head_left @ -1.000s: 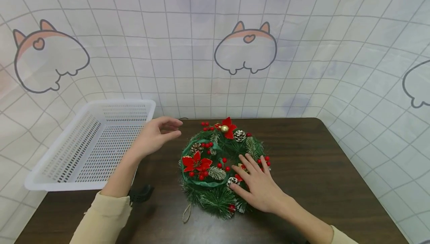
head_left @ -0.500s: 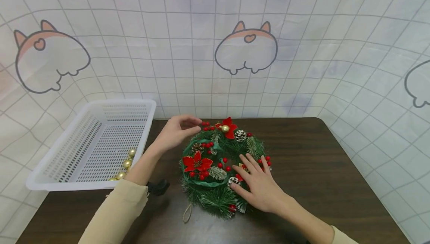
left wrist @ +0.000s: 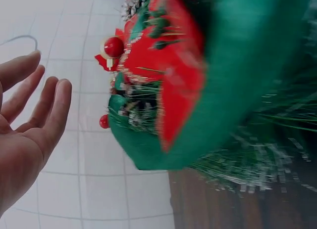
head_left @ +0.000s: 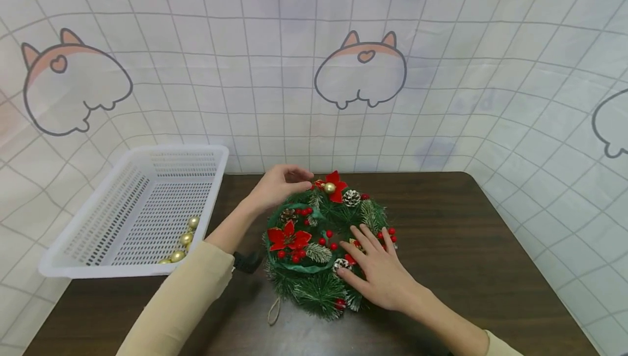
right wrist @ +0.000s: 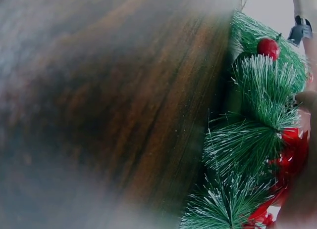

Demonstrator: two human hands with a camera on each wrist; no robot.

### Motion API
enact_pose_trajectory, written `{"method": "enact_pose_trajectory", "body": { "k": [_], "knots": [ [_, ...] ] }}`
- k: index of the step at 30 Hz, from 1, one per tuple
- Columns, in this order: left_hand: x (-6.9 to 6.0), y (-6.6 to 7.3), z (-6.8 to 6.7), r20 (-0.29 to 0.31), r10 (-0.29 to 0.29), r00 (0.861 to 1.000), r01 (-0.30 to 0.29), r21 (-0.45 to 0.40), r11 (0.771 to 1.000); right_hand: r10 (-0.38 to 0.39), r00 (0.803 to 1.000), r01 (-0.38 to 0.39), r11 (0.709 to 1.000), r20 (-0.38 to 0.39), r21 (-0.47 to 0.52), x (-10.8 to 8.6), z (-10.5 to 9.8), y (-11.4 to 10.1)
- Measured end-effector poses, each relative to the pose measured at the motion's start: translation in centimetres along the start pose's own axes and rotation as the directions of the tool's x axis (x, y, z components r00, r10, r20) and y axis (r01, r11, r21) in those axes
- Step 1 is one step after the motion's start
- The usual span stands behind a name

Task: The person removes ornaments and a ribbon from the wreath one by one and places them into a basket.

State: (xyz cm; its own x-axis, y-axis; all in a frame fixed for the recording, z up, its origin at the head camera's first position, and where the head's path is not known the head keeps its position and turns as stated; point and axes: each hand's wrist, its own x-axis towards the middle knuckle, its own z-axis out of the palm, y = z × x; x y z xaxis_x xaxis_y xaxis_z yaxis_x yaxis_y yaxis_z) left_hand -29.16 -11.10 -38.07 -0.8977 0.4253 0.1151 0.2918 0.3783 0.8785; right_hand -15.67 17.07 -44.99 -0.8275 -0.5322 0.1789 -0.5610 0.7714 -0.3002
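Observation:
A green Christmas wreath (head_left: 319,290) lies on the dark table, trimmed with a green ribbon (head_left: 301,269), red poinsettias (head_left: 288,237), red berries and pine cones (head_left: 351,198). At its far edge, a gold ball (head_left: 330,187) sits on another red flower. My left hand (head_left: 279,186) hovers at the wreath's far left, beside that flower; the left wrist view shows its fingers (left wrist: 58,108) loosely bent, with nothing between them. With fingers spread, my right hand (head_left: 378,271) rests on the wreath's right side, partly covering berries and a flower.
On the left stands a white perforated basket (head_left: 221,181) with several gold balls (head_left: 186,239) in its near right corner. A twine loop (head_left: 273,311) sticks out from the wreath's near edge. A tile-patterned curtain (head_left: 265,100) closes off the back and sides.
My left hand has moved right, from near the basket to the wreath's far edge, uncovering the gold balls in the basket. The right hand and the wreath stay put.

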Motion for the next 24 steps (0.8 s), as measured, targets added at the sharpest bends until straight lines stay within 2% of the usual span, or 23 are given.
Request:
{"method": "enact_pose_trajectory", "body": {
  "k": [3,8,14,24],
  "knots": [
    [0.8,0.5,0.0,0.009,-0.021,1.0,0.021,0.006,1.0,-0.001,1.0,0.001,1.0,0.0,0.004,0.0,0.0,0.0],
    [2.1,1.2,0.0,0.035,-0.02,0.999,0.018,0.036,0.999,0.0,1.0,0.0,1.0,-0.001,0.006,0.0,0.0,-0.1],
    [3.6,1.5,0.7,0.085,-0.038,0.996,0.034,0.038,0.999,0.0,1.0,0.0,1.0,-0.001,0.007,-0.1,0.0,-0.1],
    [5.7,1.4,1.7,0.132,-0.105,0.986,0.083,0.161,0.983,0.0,1.0,0.0,1.0,-0.001,0.004,0.1,0.0,0.0]
  ]
}}
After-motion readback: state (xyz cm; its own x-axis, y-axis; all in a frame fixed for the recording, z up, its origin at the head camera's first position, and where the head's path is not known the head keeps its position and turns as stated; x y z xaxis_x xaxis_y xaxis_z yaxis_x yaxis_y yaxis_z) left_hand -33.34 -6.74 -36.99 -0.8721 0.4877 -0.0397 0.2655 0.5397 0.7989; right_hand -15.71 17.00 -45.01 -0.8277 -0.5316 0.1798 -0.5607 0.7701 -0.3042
